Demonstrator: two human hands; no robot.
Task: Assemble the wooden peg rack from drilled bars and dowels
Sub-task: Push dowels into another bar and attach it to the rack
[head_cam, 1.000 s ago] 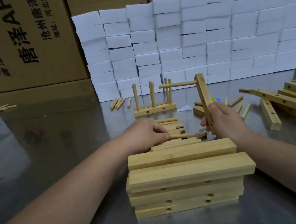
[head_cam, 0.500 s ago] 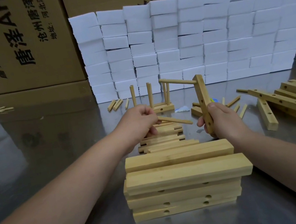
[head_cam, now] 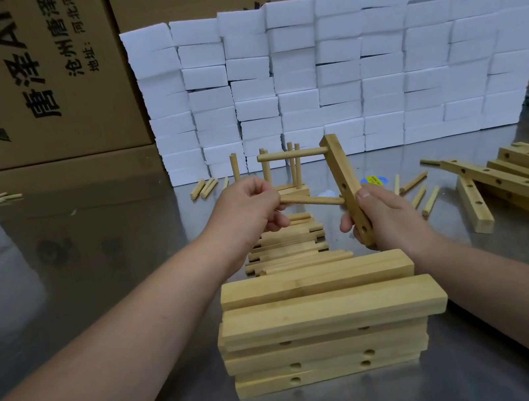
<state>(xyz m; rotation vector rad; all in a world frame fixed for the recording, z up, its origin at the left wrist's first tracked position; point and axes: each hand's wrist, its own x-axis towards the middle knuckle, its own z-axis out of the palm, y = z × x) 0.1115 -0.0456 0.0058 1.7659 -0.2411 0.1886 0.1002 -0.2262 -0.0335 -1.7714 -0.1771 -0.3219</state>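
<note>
A: What has the right hand got?
B: The right hand (head_cam: 386, 215) is wrapped round the lower part of a drilled bar (head_cam: 345, 180), which stands nearly upright and leans a little. The thumb is on the near face and the fingers are curled behind. One dowel (head_cam: 290, 154) sticks out sideways from the bar's top end, toward the left hand's side

A: And the left hand?
B: The left hand (head_cam: 247, 210) pinches a second dowel (head_cam: 311, 200) by one end, fingers curled. It spans the gap between the two hands, and its other end touches the bar just above the right thumb. Whether it sits in a hole I cannot tell

A: Where is the rest of the wood?
B: Nearer the person than both hands, a stack of bars (head_cam: 323, 316) lies flat on the desk (head_cam: 91, 255). A heap of dowels (head_cam: 285, 252) lies right under the hands. Just beyond the left hand stands a partly built rack (head_cam: 296, 190), with dowels upright in a base bar. Well out to the right of the right hand lie more drilled bars (head_cam: 525, 174), with loose dowels (head_cam: 430, 201) between them and that hand

A: And behind all that?
B: White foam blocks (head_cam: 340, 77) stacked like a wall, with cardboard boxes (head_cam: 29, 81) behind them
</note>
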